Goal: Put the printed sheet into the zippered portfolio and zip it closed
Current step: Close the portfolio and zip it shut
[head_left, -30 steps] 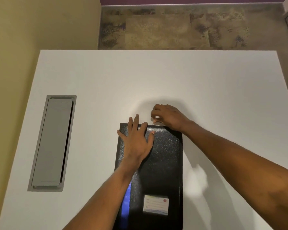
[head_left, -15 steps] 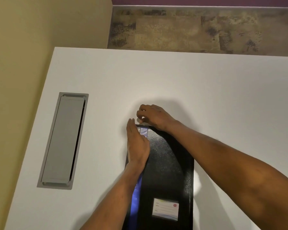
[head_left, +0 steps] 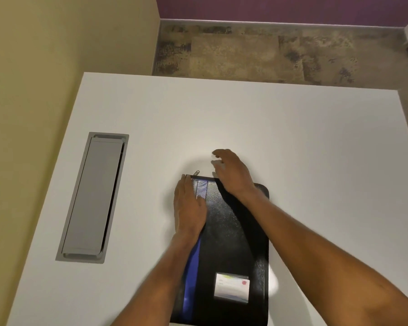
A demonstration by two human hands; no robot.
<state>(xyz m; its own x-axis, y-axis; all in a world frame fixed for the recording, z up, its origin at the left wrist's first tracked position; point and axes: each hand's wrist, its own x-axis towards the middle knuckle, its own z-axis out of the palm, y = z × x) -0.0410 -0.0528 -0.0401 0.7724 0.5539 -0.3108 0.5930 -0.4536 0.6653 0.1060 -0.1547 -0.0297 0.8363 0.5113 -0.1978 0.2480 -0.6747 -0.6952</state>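
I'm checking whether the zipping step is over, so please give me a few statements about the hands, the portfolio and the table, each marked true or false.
1. The left hand lies flat on the portfolio near its left edge. True.
2. The right hand pinches the zipper pull. False: the pull lies bare at the far left corner, and the right hand is open beside it, touching nothing.
3. A label card sits on the cover's near part. True.
4. The printed sheet lies on the table beside the portfolio. False: no loose sheet is in view.
5. A grey hatch is set into the table, left of the portfolio. True.
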